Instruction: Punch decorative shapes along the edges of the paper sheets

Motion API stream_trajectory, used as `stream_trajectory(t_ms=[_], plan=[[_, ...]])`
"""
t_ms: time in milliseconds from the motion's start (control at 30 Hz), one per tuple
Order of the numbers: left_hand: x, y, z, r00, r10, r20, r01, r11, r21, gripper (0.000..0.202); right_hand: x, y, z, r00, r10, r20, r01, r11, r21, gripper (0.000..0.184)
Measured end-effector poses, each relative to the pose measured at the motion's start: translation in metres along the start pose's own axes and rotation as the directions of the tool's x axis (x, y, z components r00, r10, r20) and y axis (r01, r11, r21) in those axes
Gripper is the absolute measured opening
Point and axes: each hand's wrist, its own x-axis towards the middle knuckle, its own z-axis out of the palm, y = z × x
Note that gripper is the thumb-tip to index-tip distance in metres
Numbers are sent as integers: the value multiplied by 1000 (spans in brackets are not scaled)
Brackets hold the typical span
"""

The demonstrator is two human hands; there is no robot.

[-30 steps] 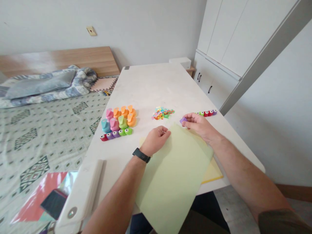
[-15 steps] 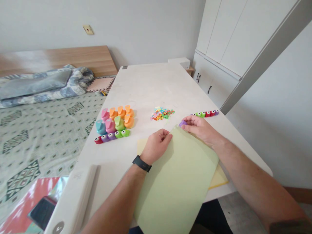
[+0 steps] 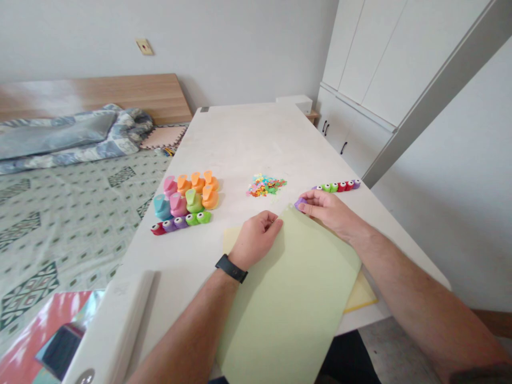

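A pale green paper sheet point(image 3: 288, 288) lies on the white table point(image 3: 248, 138), over a yellow sheet point(image 3: 362, 293). My left hand point(image 3: 256, 237), with a black watch at the wrist, pinches the green sheet's far left edge. My right hand point(image 3: 326, 208) holds a small purple paper punch point(image 3: 299, 202) at the sheet's far corner. A little pile of coloured paper cut-outs point(image 3: 266, 185) lies just beyond my hands.
A cluster of large pink, orange, blue and green punches point(image 3: 188, 194) with a row of small ones point(image 3: 180, 222) sits at the left. Another row of small punches point(image 3: 338, 186) lies at the right. White device point(image 3: 112, 325) at the near left edge. Bed at left, cupboards behind.
My right hand has brought the purple punch down to the green sheet's far corner. My left hand shifted slightly along the sheet's edge. The view moved a little.
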Motion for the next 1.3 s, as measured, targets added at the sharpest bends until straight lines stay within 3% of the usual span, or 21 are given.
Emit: stream_trajectory(t_ms=[533, 900, 1300], plan=[[0, -1, 0, 1000, -2, 1, 2, 1000, -2, 31, 1, -1, 1, 1000, 9, -13, -9, 1000, 1, 41], [1, -1, 0, 1000, 0, -3, 0, 1000, 3, 30, 1, 4, -1, 999, -48, 13, 49, 997, -61, 40], [0, 0, 0, 1000, 13, -7, -13, 1000, 0, 30, -2, 2, 2, 996, 10, 84, -6, 998, -59, 38]])
